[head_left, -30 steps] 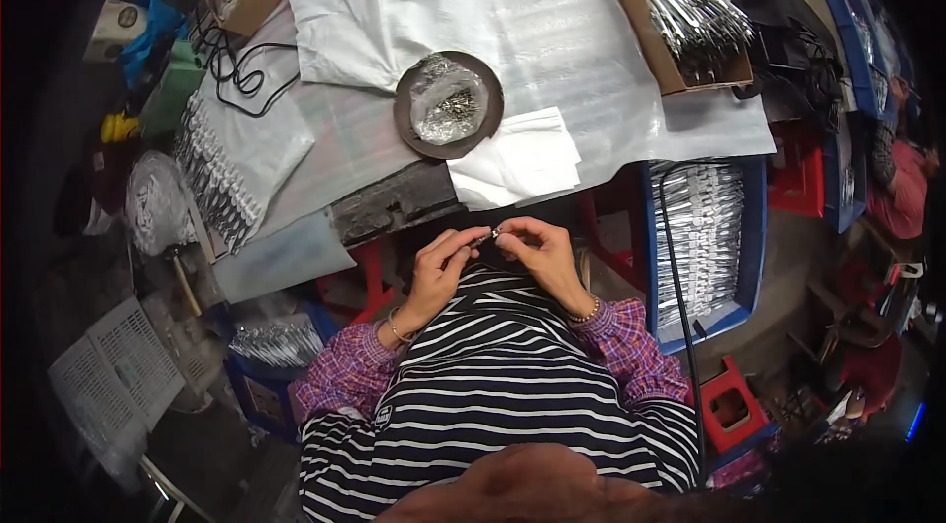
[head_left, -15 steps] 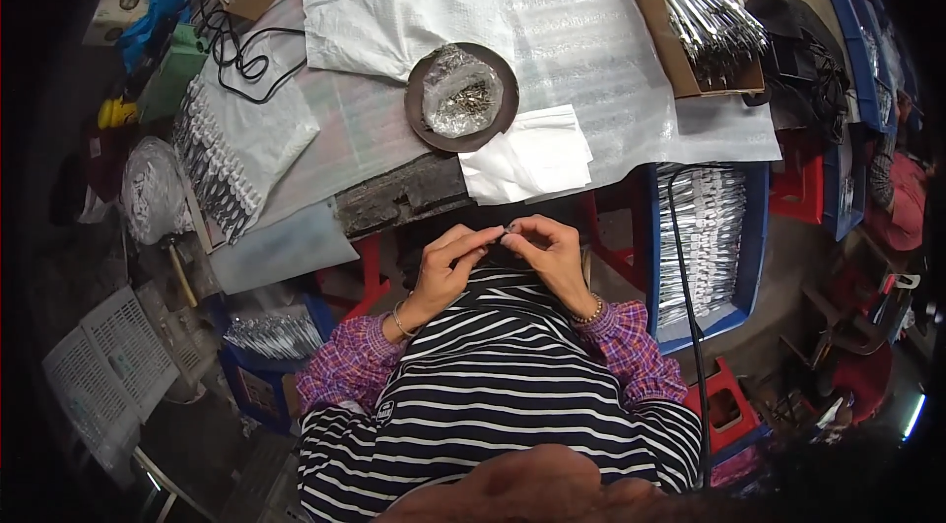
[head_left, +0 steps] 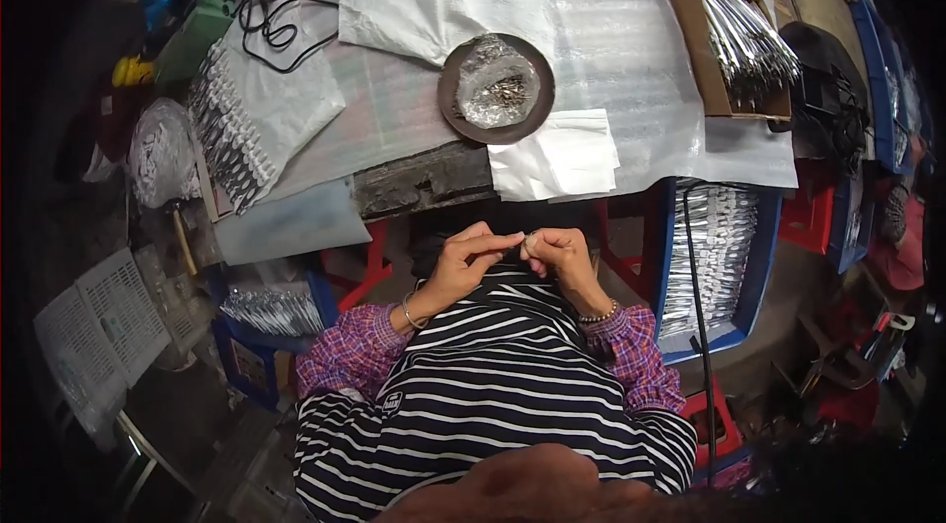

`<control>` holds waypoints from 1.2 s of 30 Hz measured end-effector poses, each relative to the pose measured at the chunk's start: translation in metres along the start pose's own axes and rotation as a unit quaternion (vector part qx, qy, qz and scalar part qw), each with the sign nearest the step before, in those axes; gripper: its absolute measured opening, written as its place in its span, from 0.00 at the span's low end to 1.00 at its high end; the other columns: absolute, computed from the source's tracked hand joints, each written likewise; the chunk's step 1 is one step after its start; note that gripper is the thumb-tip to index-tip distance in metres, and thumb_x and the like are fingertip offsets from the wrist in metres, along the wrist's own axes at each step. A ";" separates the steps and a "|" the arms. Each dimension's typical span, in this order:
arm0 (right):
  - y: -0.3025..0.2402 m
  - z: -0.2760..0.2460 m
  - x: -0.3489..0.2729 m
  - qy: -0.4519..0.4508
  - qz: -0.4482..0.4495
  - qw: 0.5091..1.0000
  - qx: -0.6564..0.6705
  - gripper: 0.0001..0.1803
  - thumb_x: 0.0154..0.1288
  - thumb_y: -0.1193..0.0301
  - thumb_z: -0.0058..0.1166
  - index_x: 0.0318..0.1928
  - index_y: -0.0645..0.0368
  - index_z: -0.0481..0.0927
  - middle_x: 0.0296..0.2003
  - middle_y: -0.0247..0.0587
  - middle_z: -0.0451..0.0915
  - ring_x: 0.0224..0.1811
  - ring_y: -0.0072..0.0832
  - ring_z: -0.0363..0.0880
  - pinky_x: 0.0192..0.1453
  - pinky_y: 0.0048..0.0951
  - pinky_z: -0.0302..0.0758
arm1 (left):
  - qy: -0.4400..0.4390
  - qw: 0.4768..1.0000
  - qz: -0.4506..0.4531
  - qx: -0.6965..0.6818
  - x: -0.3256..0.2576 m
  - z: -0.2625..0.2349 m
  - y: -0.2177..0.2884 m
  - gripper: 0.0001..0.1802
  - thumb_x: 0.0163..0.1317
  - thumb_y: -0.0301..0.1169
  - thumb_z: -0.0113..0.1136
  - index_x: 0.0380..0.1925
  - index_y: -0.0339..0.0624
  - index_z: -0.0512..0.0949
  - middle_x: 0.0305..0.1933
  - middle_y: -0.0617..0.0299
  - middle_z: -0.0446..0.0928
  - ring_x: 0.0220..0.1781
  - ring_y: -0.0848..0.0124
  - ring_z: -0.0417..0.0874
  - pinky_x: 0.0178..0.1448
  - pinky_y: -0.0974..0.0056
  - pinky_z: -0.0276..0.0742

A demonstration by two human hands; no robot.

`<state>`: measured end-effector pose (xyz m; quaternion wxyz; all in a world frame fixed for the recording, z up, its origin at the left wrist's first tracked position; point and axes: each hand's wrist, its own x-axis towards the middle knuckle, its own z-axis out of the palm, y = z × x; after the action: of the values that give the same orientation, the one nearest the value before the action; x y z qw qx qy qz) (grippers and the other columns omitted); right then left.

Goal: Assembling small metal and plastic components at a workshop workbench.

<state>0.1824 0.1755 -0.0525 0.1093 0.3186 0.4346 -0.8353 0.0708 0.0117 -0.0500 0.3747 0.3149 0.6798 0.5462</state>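
Note:
My left hand [head_left: 463, 265] and my right hand [head_left: 564, 263] meet in front of my striped apron, just off the table's near edge. Both pinch at the same spot, fingertip to fingertip. Something tiny seems to sit between them, too small to make out. Beyond the hands, a round brown dish [head_left: 450, 109] stands on the table and bears an open clear plastic bag [head_left: 528, 80] of small metal parts [head_left: 505, 92]. White paper sheets [head_left: 557, 157] lie at the table edge, nearest to my right hand.
To the right, a blue crate [head_left: 751, 301] holds rows of slim silvery pieces, with a black cable [head_left: 698, 296] crossing it. Cardboard boxes [head_left: 717, 95] of metal rods stand at the back right. White-topped pieces [head_left: 232, 129] lie at the table's left. A person's sleeve [head_left: 902, 252] shows far right.
The whole view has shifted, so the table sits further right. My right hand's fingers have curled in more tightly at the pinch. The hands stay together.

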 end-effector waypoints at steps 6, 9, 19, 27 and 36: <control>-0.006 0.014 0.007 -0.021 0.012 0.999 -0.032 0.11 0.64 0.71 0.50 0.29 0.65 0.78 0.20 0.32 0.74 0.21 0.16 0.69 0.25 0.16 0.64 | 0.043 0.999 -0.010 -0.011 -0.007 -0.009 0.000 0.18 0.56 0.19 0.56 0.47 0.41 0.80 0.29 0.61 0.73 0.32 0.71 0.74 0.38 0.70 0.70; -0.008 0.012 0.008 -0.019 0.012 0.999 -0.025 0.11 0.63 0.68 0.53 0.33 0.66 0.78 0.24 0.35 0.75 0.23 0.18 0.71 0.29 0.19 0.70 | 0.098 0.995 0.019 -0.017 -0.007 -0.006 0.008 0.17 0.54 0.21 0.57 0.46 0.41 0.79 0.30 0.57 0.74 0.32 0.68 0.75 0.37 0.66 0.71; 0.007 0.004 0.021 -0.178 0.124 0.975 -0.039 0.15 0.69 0.67 0.46 0.43 0.70 0.76 0.29 0.39 0.78 0.25 0.23 0.77 0.29 0.21 0.78 | 0.104 0.918 0.350 0.157 -0.023 -0.004 0.005 0.11 0.53 0.27 0.60 0.37 0.41 0.80 0.37 0.60 0.78 0.44 0.63 0.77 0.45 0.59 0.72; 0.000 0.023 0.025 -0.142 0.148 0.973 -0.103 0.15 0.71 0.67 0.45 0.46 0.68 0.76 0.27 0.36 0.77 0.24 0.20 0.74 0.30 0.20 0.73 | 0.372 0.896 0.153 0.189 -0.099 -0.085 -0.021 0.04 0.50 0.23 0.63 0.27 0.39 0.79 0.30 0.60 0.78 0.34 0.64 0.79 0.39 0.62 0.74; -0.005 0.051 0.032 -0.151 0.138 0.969 -0.136 0.13 0.70 0.71 0.44 0.47 0.67 0.77 0.27 0.35 0.77 0.26 0.20 0.73 0.33 0.19 0.72 | 0.567 0.711 -0.235 0.343 -0.280 -0.166 -0.118 0.14 0.52 0.27 0.62 0.40 0.40 0.75 0.35 0.54 0.78 0.37 0.58 0.80 0.40 0.59 0.74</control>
<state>0.1330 0.1410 -0.0478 0.3302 0.2277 0.4747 -0.7834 0.0725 -0.3308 -0.0992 -0.0988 -0.1174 0.9572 0.2455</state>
